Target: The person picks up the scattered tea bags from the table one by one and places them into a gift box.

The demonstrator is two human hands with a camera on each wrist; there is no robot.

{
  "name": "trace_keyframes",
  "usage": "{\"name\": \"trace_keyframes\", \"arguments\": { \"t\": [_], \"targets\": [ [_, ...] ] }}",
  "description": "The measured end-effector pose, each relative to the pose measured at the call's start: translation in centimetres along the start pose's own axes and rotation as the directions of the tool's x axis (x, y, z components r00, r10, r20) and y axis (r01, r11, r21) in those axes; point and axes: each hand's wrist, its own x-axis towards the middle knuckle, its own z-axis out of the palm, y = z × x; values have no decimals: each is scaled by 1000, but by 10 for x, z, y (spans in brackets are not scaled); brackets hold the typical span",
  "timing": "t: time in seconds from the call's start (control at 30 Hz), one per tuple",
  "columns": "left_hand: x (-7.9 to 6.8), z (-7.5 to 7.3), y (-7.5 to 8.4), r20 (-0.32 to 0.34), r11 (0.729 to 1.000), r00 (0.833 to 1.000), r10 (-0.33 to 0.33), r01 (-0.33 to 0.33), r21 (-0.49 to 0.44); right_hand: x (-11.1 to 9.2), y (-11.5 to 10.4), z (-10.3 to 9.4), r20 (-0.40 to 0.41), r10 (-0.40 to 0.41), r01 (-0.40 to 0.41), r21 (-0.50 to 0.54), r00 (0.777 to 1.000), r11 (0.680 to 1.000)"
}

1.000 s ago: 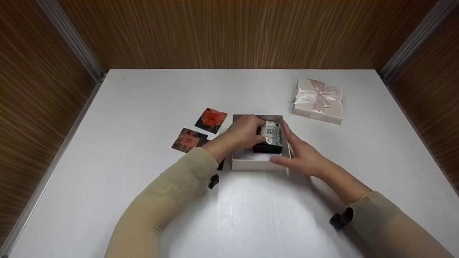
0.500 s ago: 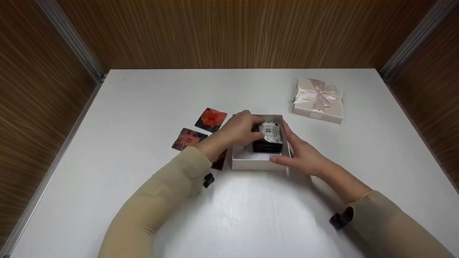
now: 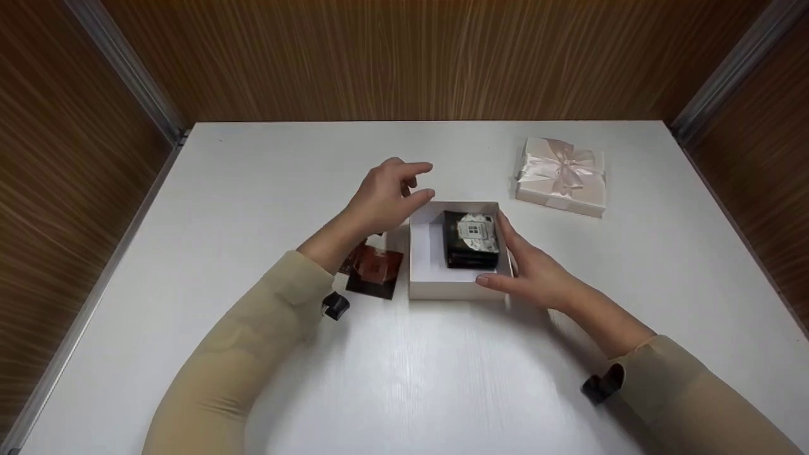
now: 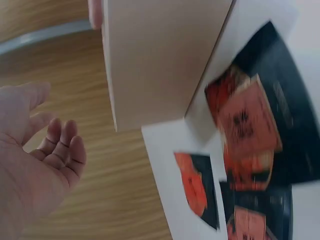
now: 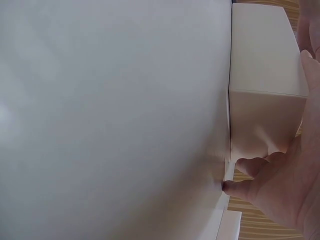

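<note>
An open white box (image 3: 458, 291) stands on the table, with a stack of square black packets (image 3: 477, 232) inside against its right side. The topmost packet has a white patterned label. My right hand (image 3: 537, 275) holds the box at its right side, thumb at the front corner and fingers along the right wall. My left hand (image 3: 385, 196) is raised just beyond the box's back left corner, holding nothing, with index finger and thumb apart. Left of the box lies a black-and-red square packet (image 3: 376, 272). In the left wrist view, several such packets (image 4: 250, 120) show beside the box.
A pale pink lid (image 3: 562, 177) with a satin ribbon bow sits at the back right of the white table (image 3: 284, 158). Wood-grain panels (image 3: 404, 63) enclose the table at the back and both sides.
My left hand has let go of the black packet stack and moved up and left out of the box. The stack stays in the box. My right hand has not moved.
</note>
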Motion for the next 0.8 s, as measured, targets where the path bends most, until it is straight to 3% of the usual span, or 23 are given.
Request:
{"name": "trace_keyframes", "arguments": {
  "t": [0.13, 0.33, 0.8],
  "targets": [
    [-4, -16, -12, -62, 999, 998, -18, 16, -35, 0, 0, 0, -1, -6, 6, 0, 1000, 1000],
    [-10, -32, -32, -92, 992, 990, -109, 103, -68, -1, 1, 1, -8, -16, 16, 7, 1000, 1000],
    [-21, -38, -79, -122, 961, 957, -263, 249, -125, -5, 0, 0, 1, -10, 10, 4, 1000, 1000]
  ]
}}
